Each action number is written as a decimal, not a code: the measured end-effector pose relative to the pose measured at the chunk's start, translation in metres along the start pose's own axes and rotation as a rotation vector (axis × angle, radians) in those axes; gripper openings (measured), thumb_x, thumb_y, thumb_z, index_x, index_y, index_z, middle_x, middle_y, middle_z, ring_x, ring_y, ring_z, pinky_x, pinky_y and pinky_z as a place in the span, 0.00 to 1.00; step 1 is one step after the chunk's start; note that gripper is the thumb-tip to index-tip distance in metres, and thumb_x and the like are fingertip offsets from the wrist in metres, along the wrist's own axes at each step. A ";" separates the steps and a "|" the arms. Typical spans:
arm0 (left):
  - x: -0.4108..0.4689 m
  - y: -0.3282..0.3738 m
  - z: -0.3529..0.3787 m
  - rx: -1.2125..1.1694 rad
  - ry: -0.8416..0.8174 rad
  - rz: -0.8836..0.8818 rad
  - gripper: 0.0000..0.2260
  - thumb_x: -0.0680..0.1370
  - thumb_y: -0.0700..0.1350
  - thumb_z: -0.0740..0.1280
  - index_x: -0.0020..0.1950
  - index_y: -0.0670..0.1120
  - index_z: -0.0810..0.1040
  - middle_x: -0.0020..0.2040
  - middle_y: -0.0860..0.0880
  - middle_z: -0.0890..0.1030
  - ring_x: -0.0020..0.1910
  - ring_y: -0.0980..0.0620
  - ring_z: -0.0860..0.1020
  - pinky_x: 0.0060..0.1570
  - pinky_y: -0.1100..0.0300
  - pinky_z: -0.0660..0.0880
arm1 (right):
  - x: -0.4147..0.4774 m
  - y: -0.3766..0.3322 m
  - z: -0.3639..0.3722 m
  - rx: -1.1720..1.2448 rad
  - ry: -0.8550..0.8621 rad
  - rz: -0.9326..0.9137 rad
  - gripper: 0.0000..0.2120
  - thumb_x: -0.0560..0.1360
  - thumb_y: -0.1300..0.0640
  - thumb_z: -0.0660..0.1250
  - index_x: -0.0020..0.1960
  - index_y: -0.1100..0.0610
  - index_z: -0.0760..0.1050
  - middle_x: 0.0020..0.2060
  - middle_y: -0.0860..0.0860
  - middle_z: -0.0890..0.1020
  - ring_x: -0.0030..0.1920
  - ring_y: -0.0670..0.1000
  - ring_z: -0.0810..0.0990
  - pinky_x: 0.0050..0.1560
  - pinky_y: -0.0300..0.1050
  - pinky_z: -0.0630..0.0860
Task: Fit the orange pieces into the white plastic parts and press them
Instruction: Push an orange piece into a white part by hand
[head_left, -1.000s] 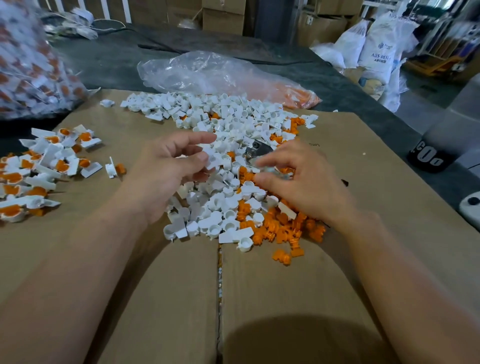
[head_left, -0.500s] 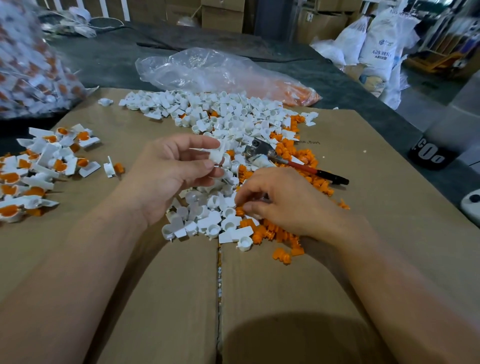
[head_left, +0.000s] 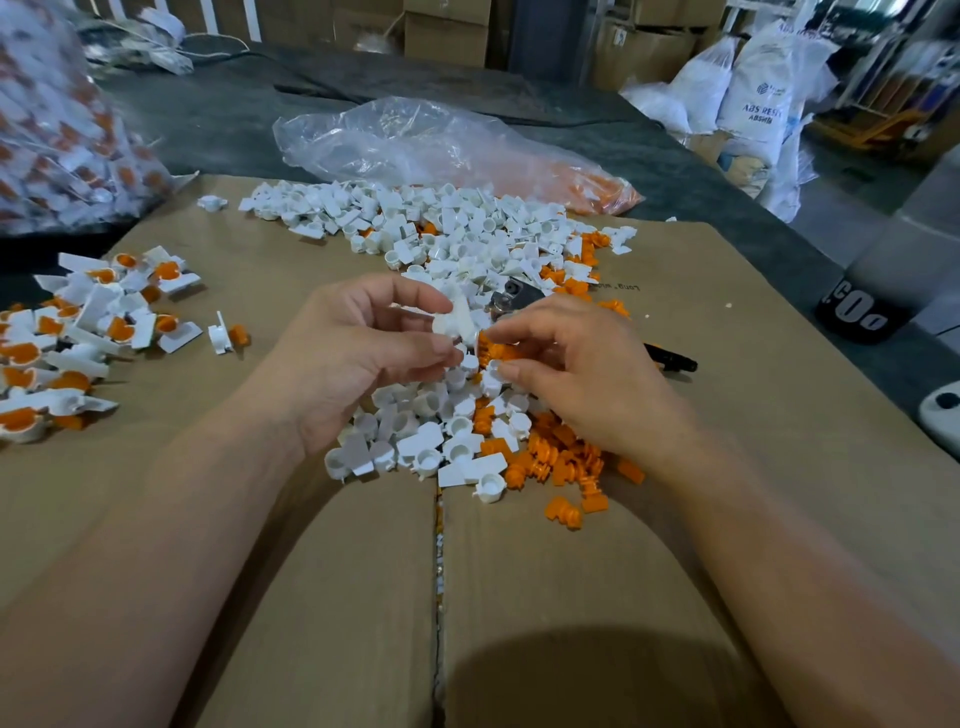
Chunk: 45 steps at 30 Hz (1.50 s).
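We're bringing the right hand up to frame centre, pinching a small orange plastic piece beside the white moulded plastic part our left hand is gripping. Fitting next.

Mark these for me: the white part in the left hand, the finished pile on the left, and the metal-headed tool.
held white part (head_left: 453, 321): head view, on its white body.
finished pile (head_left: 119, 328): head view, on an orange insert mid-pile.
tool (head_left: 514, 296): head view, on its metal head.
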<state>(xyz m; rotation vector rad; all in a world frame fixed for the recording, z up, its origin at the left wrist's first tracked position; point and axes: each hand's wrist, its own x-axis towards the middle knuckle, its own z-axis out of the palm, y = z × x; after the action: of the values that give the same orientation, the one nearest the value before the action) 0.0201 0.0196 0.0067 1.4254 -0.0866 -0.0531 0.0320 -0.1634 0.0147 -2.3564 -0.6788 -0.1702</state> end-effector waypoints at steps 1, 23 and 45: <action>0.000 0.000 0.000 -0.019 -0.002 -0.005 0.13 0.58 0.34 0.69 0.42 0.43 0.79 0.34 0.45 0.82 0.35 0.49 0.83 0.32 0.65 0.78 | 0.000 0.000 0.000 0.010 0.007 0.004 0.12 0.72 0.62 0.69 0.56 0.55 0.79 0.42 0.38 0.72 0.43 0.38 0.74 0.49 0.27 0.70; -0.004 -0.002 0.009 0.003 -0.140 0.049 0.14 0.57 0.40 0.73 0.40 0.49 0.85 0.40 0.46 0.84 0.40 0.50 0.83 0.41 0.64 0.79 | -0.006 -0.014 0.004 0.372 0.232 0.019 0.11 0.71 0.65 0.71 0.39 0.49 0.76 0.36 0.45 0.80 0.36 0.42 0.79 0.39 0.32 0.76; -0.006 0.000 0.012 -0.068 -0.057 0.053 0.14 0.60 0.36 0.69 0.44 0.44 0.82 0.37 0.46 0.84 0.37 0.51 0.83 0.37 0.65 0.78 | -0.008 -0.009 0.003 0.307 0.201 -0.029 0.12 0.70 0.62 0.71 0.54 0.57 0.80 0.40 0.46 0.81 0.41 0.41 0.80 0.44 0.32 0.77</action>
<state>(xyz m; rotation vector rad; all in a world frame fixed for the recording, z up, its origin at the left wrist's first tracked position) 0.0133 0.0080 0.0083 1.3528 -0.1683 -0.0525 0.0198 -0.1588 0.0152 -2.0060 -0.5950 -0.2896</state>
